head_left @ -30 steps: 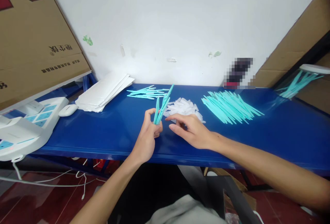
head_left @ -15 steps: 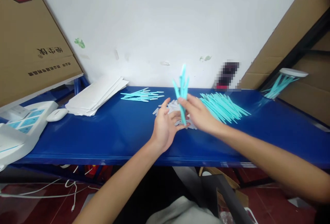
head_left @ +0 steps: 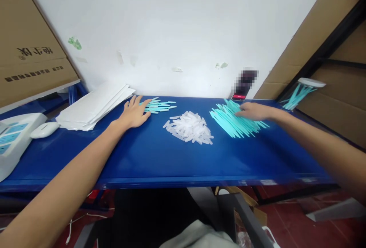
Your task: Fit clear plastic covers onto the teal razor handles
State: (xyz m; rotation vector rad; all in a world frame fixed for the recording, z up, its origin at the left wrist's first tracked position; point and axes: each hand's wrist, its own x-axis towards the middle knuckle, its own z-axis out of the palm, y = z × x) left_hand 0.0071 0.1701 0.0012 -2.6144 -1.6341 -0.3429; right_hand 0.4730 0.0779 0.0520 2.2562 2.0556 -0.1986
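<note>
My left hand (head_left: 134, 112) lies with fingers spread over the left end of a small group of teal sticks (head_left: 160, 105) near the wall. On the right, my right hand (head_left: 251, 111) is on top of a larger pile of teal sticks (head_left: 233, 120); its fingertips are partly hidden and blurred, so what they hold is unclear. Between the two hands a heap of small translucent white pieces (head_left: 190, 127) rests on the blue table (head_left: 171, 164).
White envelopes or bags (head_left: 91, 107) are stacked at the left, beside a white oval object (head_left: 45, 130) and a white device (head_left: 23, 137). A phone (head_left: 244, 84) leans on the wall. A clear container of teal sticks (head_left: 299, 93) stands far right.
My hands have parted from above the white heap: the left moved to the small stick group, the right to the large pile. The bundle of teal sticks is no longer held up. The view shifted slightly.
</note>
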